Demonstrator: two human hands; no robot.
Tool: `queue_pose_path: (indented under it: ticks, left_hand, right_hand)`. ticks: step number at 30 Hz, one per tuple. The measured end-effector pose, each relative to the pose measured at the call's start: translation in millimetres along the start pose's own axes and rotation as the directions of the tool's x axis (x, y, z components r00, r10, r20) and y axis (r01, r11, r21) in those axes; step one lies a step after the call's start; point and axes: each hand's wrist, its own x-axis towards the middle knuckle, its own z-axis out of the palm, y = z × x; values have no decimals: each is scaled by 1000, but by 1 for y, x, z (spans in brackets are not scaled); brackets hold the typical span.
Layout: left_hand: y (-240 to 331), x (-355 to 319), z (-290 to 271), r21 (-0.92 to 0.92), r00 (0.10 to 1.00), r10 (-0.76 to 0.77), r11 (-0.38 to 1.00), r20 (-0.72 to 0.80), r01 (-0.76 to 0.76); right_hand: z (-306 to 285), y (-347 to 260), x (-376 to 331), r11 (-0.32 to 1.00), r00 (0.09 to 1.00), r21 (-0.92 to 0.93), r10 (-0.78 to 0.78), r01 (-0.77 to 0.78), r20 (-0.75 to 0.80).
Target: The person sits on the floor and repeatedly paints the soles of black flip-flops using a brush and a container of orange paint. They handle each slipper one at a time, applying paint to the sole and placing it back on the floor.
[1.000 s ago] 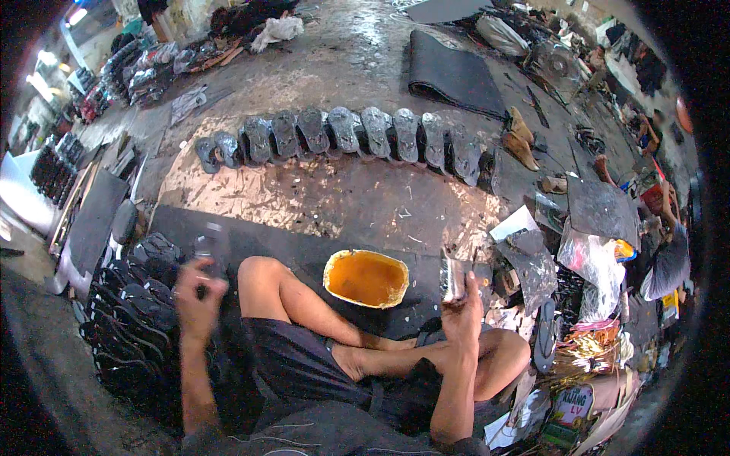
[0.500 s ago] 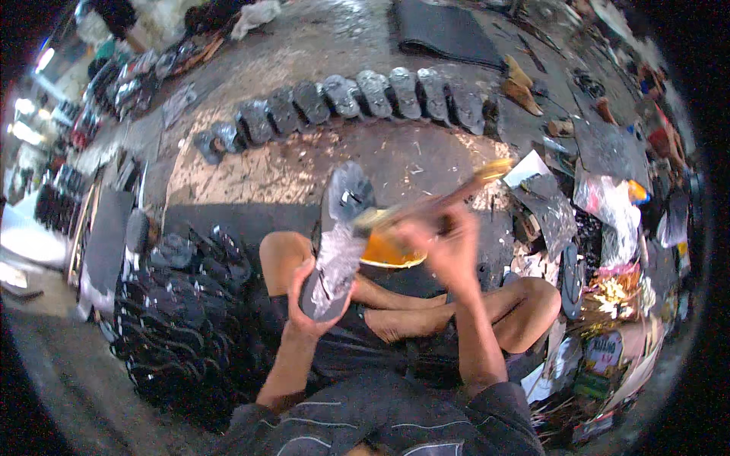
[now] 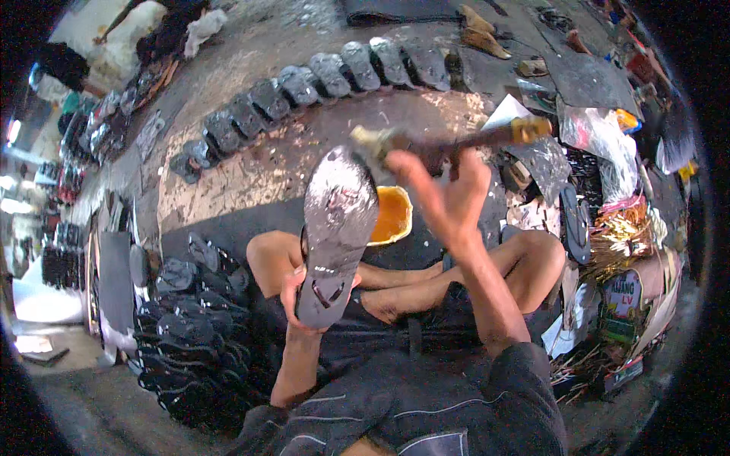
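Observation:
A dark flip-flop sole stands toe-up in my left hand, gripped near its lower end, where a dark V shape shows. Its upper half shines as if wet, while the lower half looks duller grey. My right hand, slightly blurred, has its fingers closed around a long-handled brush. The brush's pale head lies at the sole's far right edge; whether it touches I cannot tell. Just right of the sole, a yellow-rimmed bowl with amber liquid sits in front of my crossed legs.
A curved row of dark soles lies on the floor ahead. Piled black sandals fill the left side. To the right are a clear plastic bag, a dark sandal and scraps. A folded black sheet lies at the far edge.
The brush has moved off the middle of the sole to beyond its toe end. My left hand has turned the sole to face me more fully. The view has shifted somewhat.

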Motion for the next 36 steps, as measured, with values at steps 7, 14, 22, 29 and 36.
queue_pose_path:
  ticks: [7, 14, 22, 29, 36]
  left_hand:
    - [-9, 0, -4, 49, 974, -49, 998, 220, 39]
    - [-4, 60, 5, 89, 950, 59, 992, 308, -90]
    - [-3, 63, 52, 173, 983, 142, 972, 113, -160]
    - [-18, 67, 40, 88, 952, 295, 953, -79, -289]
    - [-26, 76, 24, -53, 915, 220, 975, 337, -215]
  right_hand:
    - [-23, 4, 20, 983, 992, -180, -46, 25, -117]
    - [-6, -22, -99, 988, 829, 139, -134, 68, 543]
    - [-4, -53, -91, 972, 879, 150, 92, -181, 467]
    - [-12, -29, -107, 973, 987, -230, 18, 20, 162]
    - [-17, -7, -100, 979, 985, -196, -13, 48, 175]
